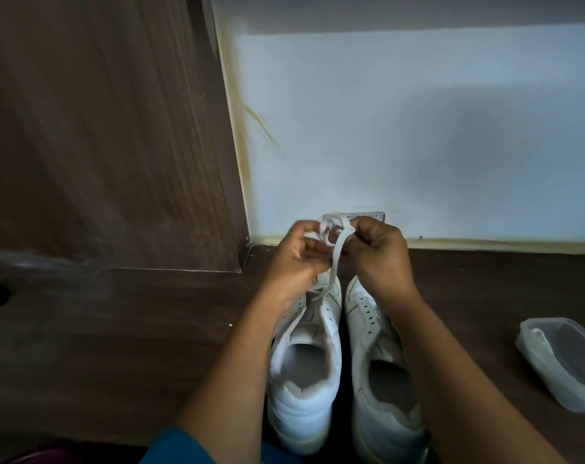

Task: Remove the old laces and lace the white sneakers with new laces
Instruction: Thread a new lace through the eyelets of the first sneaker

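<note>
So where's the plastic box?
In the head view, the plastic box sits on the floor at the far right, beyond the right sneaker.

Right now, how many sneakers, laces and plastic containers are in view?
sneakers: 2
lace: 1
plastic container: 1
Total: 4

My sneakers (301,413) are white and my lace (337,259) is white too, the floor (117,329) is dark brown (with wood lines), the wall (418,128) is pale blue, my sleeve (174,447) is blue-green.
</note>
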The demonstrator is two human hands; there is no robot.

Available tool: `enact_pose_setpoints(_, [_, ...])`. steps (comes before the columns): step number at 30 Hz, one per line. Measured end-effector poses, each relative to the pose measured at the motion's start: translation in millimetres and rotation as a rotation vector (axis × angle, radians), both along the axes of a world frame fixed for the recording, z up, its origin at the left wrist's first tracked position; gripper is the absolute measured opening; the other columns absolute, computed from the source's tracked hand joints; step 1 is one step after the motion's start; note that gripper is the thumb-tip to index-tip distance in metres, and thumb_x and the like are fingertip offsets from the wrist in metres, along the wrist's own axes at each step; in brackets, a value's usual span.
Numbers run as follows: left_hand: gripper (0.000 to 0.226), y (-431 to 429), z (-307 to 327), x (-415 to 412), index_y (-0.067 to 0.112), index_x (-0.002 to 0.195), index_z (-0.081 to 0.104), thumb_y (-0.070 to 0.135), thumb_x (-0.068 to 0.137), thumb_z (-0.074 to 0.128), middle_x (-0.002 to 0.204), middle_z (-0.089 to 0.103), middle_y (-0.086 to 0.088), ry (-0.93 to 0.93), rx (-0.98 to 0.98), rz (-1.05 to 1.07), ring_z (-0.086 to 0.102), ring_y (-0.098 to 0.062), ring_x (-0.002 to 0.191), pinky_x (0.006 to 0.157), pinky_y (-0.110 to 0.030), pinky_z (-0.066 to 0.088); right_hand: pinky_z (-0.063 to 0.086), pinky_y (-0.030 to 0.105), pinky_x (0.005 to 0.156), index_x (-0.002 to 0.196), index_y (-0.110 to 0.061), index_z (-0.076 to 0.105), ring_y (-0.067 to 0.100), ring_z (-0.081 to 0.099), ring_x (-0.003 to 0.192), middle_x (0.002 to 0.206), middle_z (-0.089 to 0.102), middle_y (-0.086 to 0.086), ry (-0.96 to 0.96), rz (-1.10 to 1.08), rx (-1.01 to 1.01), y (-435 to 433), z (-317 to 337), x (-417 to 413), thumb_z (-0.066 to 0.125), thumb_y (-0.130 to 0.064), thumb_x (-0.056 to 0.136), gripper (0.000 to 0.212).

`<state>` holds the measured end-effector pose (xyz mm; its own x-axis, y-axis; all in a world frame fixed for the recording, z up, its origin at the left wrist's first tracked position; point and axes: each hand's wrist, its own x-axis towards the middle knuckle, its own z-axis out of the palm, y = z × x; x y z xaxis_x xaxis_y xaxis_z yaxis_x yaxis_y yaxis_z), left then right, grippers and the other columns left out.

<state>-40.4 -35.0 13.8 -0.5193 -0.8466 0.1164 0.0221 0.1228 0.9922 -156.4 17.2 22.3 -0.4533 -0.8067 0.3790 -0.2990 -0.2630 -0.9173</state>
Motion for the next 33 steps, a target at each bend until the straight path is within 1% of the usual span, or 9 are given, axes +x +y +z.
enact_pose_setpoints(4, [0.048, 0.1, -9.6, -3.4, 0.014, 0.115, 0.039, -0.018, 0.082, 0.053, 0.074, 0.062, -0.007, -0.081, -0.009, -0.070, 0.058, -0.008, 0.053, 0.049, -0.021, 0.044, 0.053, 0.034, 0.056, 0.076, -0.019, 0.068, 0.020, 0.066, 0.063, 0.068, 0.068, 0.009, -0.051, 0.016, -0.070, 2.5, 5.0, 4.6, 0.053, -0.001, 0.089, 0.027])
enact_pose_setpoints(8, [0.030, -1.0, -4.1, -3.9, 0.010, 0.086, 0.060, -0.018, 0.084, 0.050, 0.059, 0.066, 0.002, 0.077, -0.039, 0.033, 0.056, -0.007, 0.047, 0.048, -0.018, 0.045, 0.052, 0.033, 0.059, 0.082, -0.021, 0.064, 0.021, 0.060, 0.063, 0.072, 0.065, 0.007, -0.210, -0.031, -0.130, 3.5, 13.8, -0.7, 0.051, 0.008, 0.086, 0.032])
enact_pose_setpoints(14, [0.024, 1.5, 6.3, -2.1, 0.009, 0.085, 0.064, -0.011, 0.087, 0.051, 0.065, 0.070, -0.001, 0.302, -0.067, 0.025, 0.058, -0.008, 0.051, 0.056, -0.018, 0.050, 0.052, 0.038, 0.061, 0.075, -0.010, 0.061, 0.021, 0.060, 0.061, 0.067, 0.063, 0.007, 0.198, 0.306, 0.354, 7.6, -1.2, -2.6, 0.064, 0.002, 0.081, 0.014])
enact_pose_setpoints(17, [0.027, 0.4, 9.6, 0.6, 0.013, 0.091, 0.064, -0.011, 0.087, 0.052, 0.080, 0.068, -0.004, 0.340, -0.032, 0.067, 0.057, -0.007, 0.055, 0.057, -0.017, 0.049, 0.051, 0.029, 0.052, 0.066, -0.009, 0.062, 0.016, 0.058, 0.048, 0.057, 0.063, 0.005, 0.164, 0.162, 0.367, 4.9, 0.8, 1.2, 0.054, 0.006, 0.087, 0.027])
enact_pose_setpoints(19, [0.026, -9.3, 1.6, 7.6, 0.017, 0.093, 0.062, -0.007, 0.089, 0.053, 0.089, 0.065, -0.004, 0.177, -0.038, 0.156, 0.057, -0.009, 0.062, 0.061, -0.019, 0.048, 0.051, 0.029, 0.052, 0.063, -0.012, 0.063, 0.014, 0.059, 0.047, 0.055, 0.063, 0.002, 0.240, -0.005, 0.381, 5.7, 3.8, -7.9, 0.050, 0.006, 0.082, 0.030])
enact_pose_setpoints(23, [0.034, -31.0, -36.9, 29.1, 0.010, 0.117, 0.059, -0.005, 0.087, 0.052, 0.118, 0.059, -0.006, -0.692, -0.185, 0.080, 0.057, -0.023, 0.111, 0.092, -0.030, 0.043, 0.053, 0.040, 0.064, 0.077, 0.000, 0.067, 0.033, 0.066, 0.068, 0.076, 0.069, 0.018, 0.442, -0.087, 0.605, 7.8, 9.5, -17.4, 0.054, -0.007, 0.079, 0.015])
enact_pose_setpoints(25, [0.037, -35.7, -52.1, 38.5, 0.009, 0.114, 0.063, -0.005, 0.083, 0.049, 0.116, 0.063, -0.008, -0.941, -0.203, -0.024, 0.058, -0.026, 0.108, 0.089, -0.033, 0.046, 0.049, 0.035, 0.071, 0.088, -0.005, 0.063, 0.032, 0.063, 0.085, 0.100, 0.066, 0.016, 0.637, -0.138, 0.806, 10.5, 10.6, -11.4, 0.054, -0.018, 0.082, 0.016])
enact_pose_setpoints(29, [0.017, -38.2, -53.4, 44.9, 0.008, 0.065, 0.057, -0.002, 0.078, 0.049, 0.070, 0.059, -0.014, -1.039, -0.228, 0.011, 0.057, -0.025, 0.068, 0.053, -0.027, 0.035, 0.044, 0.038, 0.080, 0.122, -0.007, 0.043, 0.036, 0.055, 0.109, 0.133, 0.036, 0.017, 0.750, -0.238, 0.890, 8.1, 10.9, 5.0, 0.054, -0.016, 0.082, 0.042])
enact_pose_setpoints(33, [0.030, -30.4, -28.1, 42.5, 0.015, 0.057, 0.053, 0.014, 0.086, 0.062, 0.056, 0.050, -0.003, -0.793, -0.239, 0.048, 0.043, -0.013, 0.053, 0.054, -0.025, 0.029, 0.041, 0.027, 0.077, 0.111, -0.009, 0.056, 0.029, 0.058, 0.105, 0.116, 0.059, 0.010, 0.892, 0.004, 0.629, -4.8, 4.6, 25.0, 0.057, -0.015, 0.082, 0.030])
